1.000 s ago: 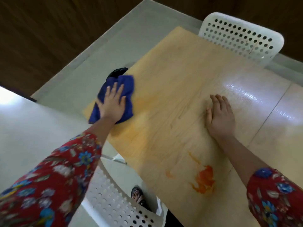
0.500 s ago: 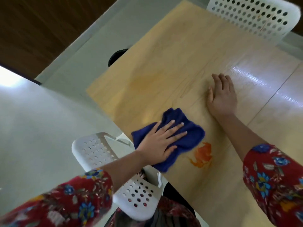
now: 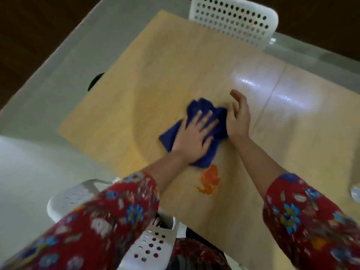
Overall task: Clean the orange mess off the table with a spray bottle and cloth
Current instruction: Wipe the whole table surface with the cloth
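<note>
Since the wet orange smear sits just nearside of the crumpled blue cloth on the pale wooden table, I'd drag back over it with even pressure. Left hand is flat, fingers spread on the cloth. Right hand is loosely curled at its edge, can't tell if gripping.

Left hand flat on blue cloth — orange mess beside
</note>
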